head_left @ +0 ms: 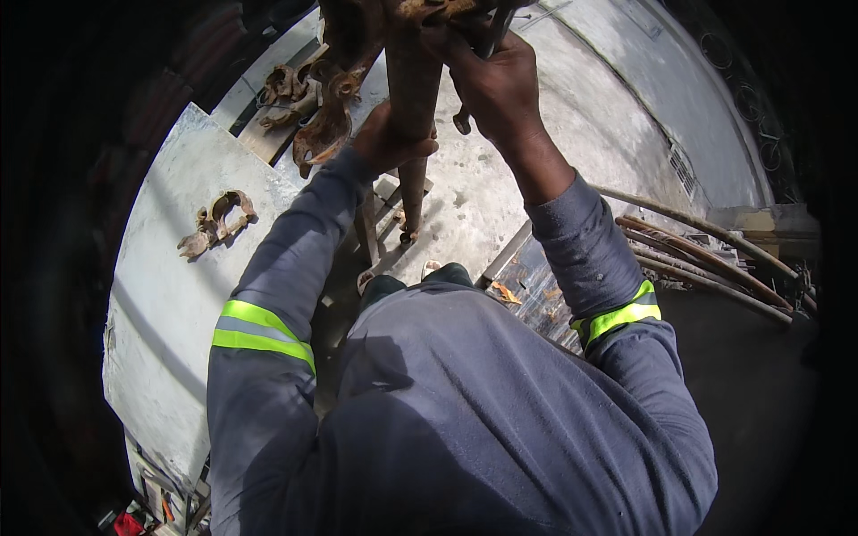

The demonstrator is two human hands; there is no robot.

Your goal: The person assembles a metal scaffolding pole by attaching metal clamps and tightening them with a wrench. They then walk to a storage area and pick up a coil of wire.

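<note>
A rusty metal tube (pixel 414 85) stands nearly upright at the top centre, its narrower lower end (pixel 411 192) reaching down toward the floor. My left hand (pixel 384 143) is closed around it. Higher up, my right hand (pixel 500 89) grips a thin grey metal tool (pixel 497 31) beside the tube. A rounded end (pixel 461 121) sticks out below that hand, but the tool's kind cannot be made out. Rusty metal fittings (pixel 420 12) cluster at the tube's top, cut off by the picture's edge. A curved rusty clamp (pixel 326 121) hangs just left of my left hand.
On the pale board (pixel 170 304) at left lies a rusty clamp piece (pixel 217 223). More rusty clamps (pixel 284 87) lie beyond it. Several rusty poles (pixel 706 255) extend at right. A grey board (pixel 534 284) with dry leaves lies near my feet. Something red (pixel 128 523) shows lower left.
</note>
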